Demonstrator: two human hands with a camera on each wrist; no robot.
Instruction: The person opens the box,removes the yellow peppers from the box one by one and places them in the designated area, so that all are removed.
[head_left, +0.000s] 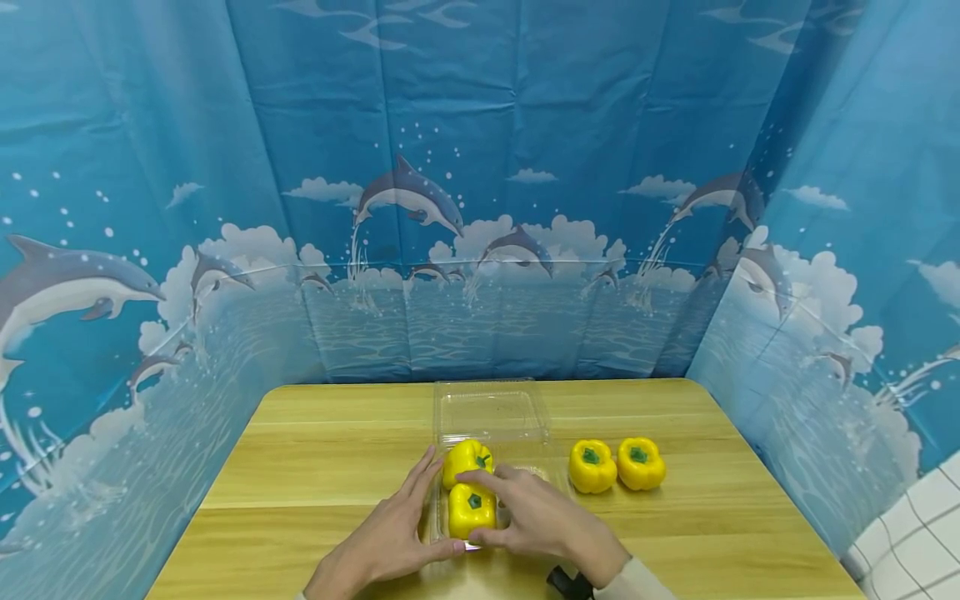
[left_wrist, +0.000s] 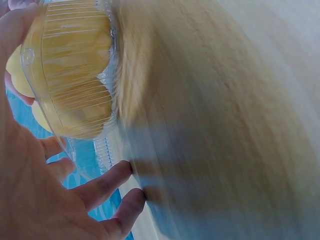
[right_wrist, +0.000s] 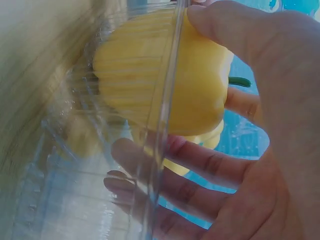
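Two yellow bell peppers, a rear one (head_left: 464, 459) and a front one (head_left: 467, 515), sit in the left half of a clear plastic clamshell container (head_left: 433, 521) whose lid (head_left: 491, 415) is folded back. My right hand (head_left: 542, 515) grips the front pepper, with the thumb on its near side and fingers reaching down inside the container wall (right_wrist: 170, 75). On the container's left side my left hand (head_left: 390, 533) rests with its fingers spread. Its thumb lies along the front rim, and in the left wrist view two fingertips (left_wrist: 122, 169) touch the table.
Two more yellow peppers, one (head_left: 592, 468) and another (head_left: 641, 464), stand side by side on the wooden table (head_left: 315, 467) right of the container. A black object (head_left: 568, 583) shows by the right wrist. Blue dolphin-print curtains (head_left: 487, 317) surround the table.
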